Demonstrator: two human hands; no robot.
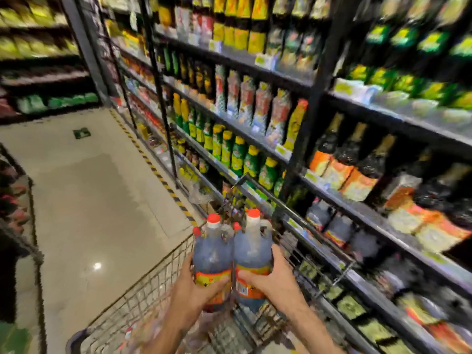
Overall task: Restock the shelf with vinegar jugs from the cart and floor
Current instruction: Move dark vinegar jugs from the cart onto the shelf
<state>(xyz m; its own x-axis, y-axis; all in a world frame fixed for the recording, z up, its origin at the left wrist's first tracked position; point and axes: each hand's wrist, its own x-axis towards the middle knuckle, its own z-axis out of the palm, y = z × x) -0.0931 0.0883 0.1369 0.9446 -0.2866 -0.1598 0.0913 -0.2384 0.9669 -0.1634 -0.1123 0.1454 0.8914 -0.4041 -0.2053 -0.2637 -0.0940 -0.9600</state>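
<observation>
Two dark vinegar jugs with red caps and orange-yellow labels are held side by side above the wire cart (143, 290). My left hand (198, 287) grips the left jug (213, 251) around its label. My right hand (268, 277) grips the right jug (251, 249) the same way. Both jugs are upright and touch each other. More dark jugs of the same kind (332, 226) stand on a lower shelf (362, 254) to the right, with a dark gap beside them.
Tall shelving (281, 77) packed with bottles fills the right side. The cart stands close against it. A beige floor aisle (89, 200) with a yellow-black striped line runs to the left. More shelves line the far left.
</observation>
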